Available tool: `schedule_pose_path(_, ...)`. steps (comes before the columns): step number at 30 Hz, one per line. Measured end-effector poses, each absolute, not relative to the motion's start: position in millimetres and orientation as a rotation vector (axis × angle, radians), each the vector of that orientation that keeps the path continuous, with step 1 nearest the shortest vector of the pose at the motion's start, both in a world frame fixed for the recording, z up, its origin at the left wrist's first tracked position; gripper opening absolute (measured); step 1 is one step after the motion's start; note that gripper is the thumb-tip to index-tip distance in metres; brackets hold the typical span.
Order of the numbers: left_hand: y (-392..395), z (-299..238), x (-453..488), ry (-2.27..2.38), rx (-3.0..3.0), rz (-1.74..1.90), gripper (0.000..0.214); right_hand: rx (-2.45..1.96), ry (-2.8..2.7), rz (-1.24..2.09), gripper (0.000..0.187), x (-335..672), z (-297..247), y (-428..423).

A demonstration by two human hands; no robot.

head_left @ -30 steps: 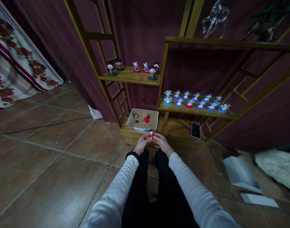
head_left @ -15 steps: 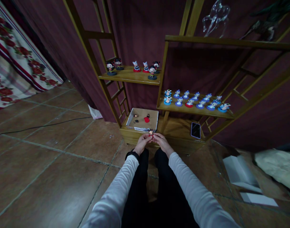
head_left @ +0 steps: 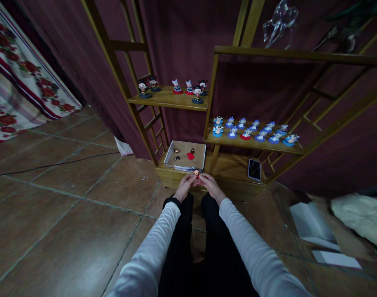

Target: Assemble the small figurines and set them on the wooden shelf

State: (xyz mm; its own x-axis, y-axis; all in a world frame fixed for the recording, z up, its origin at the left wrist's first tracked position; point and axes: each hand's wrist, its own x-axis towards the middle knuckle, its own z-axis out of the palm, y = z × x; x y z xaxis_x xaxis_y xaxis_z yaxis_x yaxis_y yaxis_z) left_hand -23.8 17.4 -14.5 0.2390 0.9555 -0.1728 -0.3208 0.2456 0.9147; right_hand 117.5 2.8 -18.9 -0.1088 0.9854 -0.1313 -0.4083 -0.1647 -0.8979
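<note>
Between my fingertips, in front of the cabinet's low shelf, is a small figurine [head_left: 196, 172] with dark hair and red lower down. My left hand [head_left: 186, 184] closes on it from the left, and my right hand [head_left: 210, 183] from the right. Fingers hide most of its lower part. Just beyond my hands stands a shallow open box [head_left: 183, 156] with a cardboard-brown inside. Several small dark-topped figurine parts [head_left: 176, 158] and red pieces [head_left: 190, 156] lie in it.
Figurines with dark bases [head_left: 144, 89] and red bases stand on the upper left shelf [head_left: 169, 99]. Rows of mostly blue-based figurines [head_left: 233, 133] fill the right shelf. A phone [head_left: 254, 169] lies lower right. White box pieces [head_left: 313, 225] and a cable [head_left: 67, 162] are on the floor.
The figurine sits slightly differently between my fingers, with a little more red showing. Both hands otherwise stay in place, and the box and shelves look the same.
</note>
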Motion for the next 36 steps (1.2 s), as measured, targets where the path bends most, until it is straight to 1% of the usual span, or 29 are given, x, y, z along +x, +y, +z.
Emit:
schedule_pose_path(8, 18.3, -18.1, -23.2, 0.898, 0.873, 1.1, 0.038, -0.937, -0.862, 1.558, 0.038, 117.7, -17.5, 1.3)
schedule_pose_path(14, 15.6, -14.3, -22.8, 0.905, 0.869, 1.151, 0.05, -0.967, -0.836, 1.533, 0.046, 116.9, -18.9, 1.6)
schedule_pose_path(19, 14.9, -12.0, -22.8, 0.9, 0.889, 1.165, 0.058, -0.959, -0.84, 1.523, 0.047, 116.8, -18.2, 1.0)
schedule_pose_path(27, 15.8, -13.0, -22.5, 0.904, 0.93, 1.148, 0.053, -0.941, -0.867, 1.521, 0.047, 116.7, -14.1, -0.5)
schedule_pose_path(36, 15.5, -14.8, -22.2, 0.904, 0.862, 1.137, 0.048, -0.956, -0.834, 1.508, 0.045, 116.0, -22.8, 2.8)
